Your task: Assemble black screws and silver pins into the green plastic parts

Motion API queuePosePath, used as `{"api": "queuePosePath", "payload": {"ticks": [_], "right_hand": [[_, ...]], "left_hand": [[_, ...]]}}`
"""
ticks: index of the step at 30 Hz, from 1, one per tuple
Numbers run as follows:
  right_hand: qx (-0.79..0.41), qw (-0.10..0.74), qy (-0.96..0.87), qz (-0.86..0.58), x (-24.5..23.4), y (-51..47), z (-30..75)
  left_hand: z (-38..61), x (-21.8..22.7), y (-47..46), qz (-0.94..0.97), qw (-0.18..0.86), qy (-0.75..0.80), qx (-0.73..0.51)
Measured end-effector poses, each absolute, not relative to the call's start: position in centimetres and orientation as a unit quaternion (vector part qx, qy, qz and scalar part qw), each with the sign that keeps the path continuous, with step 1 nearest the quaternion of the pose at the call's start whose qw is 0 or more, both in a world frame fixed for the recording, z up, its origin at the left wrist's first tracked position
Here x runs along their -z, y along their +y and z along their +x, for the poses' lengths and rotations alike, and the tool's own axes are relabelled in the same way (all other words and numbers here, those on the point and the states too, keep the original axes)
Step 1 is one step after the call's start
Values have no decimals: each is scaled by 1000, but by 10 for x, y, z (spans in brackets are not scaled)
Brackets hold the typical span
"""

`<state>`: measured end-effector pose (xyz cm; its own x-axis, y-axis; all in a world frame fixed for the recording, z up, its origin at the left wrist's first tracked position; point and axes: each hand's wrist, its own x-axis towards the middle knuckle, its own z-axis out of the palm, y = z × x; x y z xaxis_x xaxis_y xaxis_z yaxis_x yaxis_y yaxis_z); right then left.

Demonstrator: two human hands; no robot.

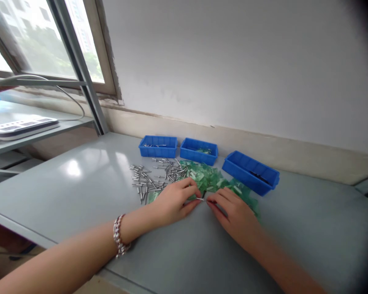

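Between the fingertips of my two hands lies a thin silvery blind rivet [200, 199]. My left hand [176, 199], with a beaded bracelet [119, 236] at the wrist, pinches one end of it. At the other end the thumb and fingers of my right hand [233, 208] are pressed together; what they grip there is too small to make out. A small dark bit shows just behind the fingertips. Loose blind rivets [145, 179] are strewn left of and beyond my left hand. A heap of small green translucent plastic bags [202, 173] lies right behind both hands.
Three blue bins stand along the wall: the left bin [158, 152] has rivets, the middle bin [198, 156] some green pieces, the right bin [248, 176] dark slim items. A metal shelf post [95, 106] rises at the left, beside a shelf with a white flat device [23, 126].
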<state>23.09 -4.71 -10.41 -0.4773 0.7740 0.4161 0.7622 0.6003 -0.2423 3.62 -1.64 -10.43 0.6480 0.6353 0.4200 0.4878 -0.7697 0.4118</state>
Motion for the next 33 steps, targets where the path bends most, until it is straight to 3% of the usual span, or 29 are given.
{"api": "queuePosePath", "payload": {"ticks": [24, 28, 33], "right_hand": [[-2, 265, -858, -441, 103, -48, 231], [11, 299, -825, -479, 103, -49, 232], [13, 310, -814, -491, 106, -49, 232]], "left_hand": [[38, 103, -18, 903, 113, 312, -272], [19, 84, 5, 876, 29, 355, -326], [-52, 66, 63, 650, -103, 578, -482]]}}
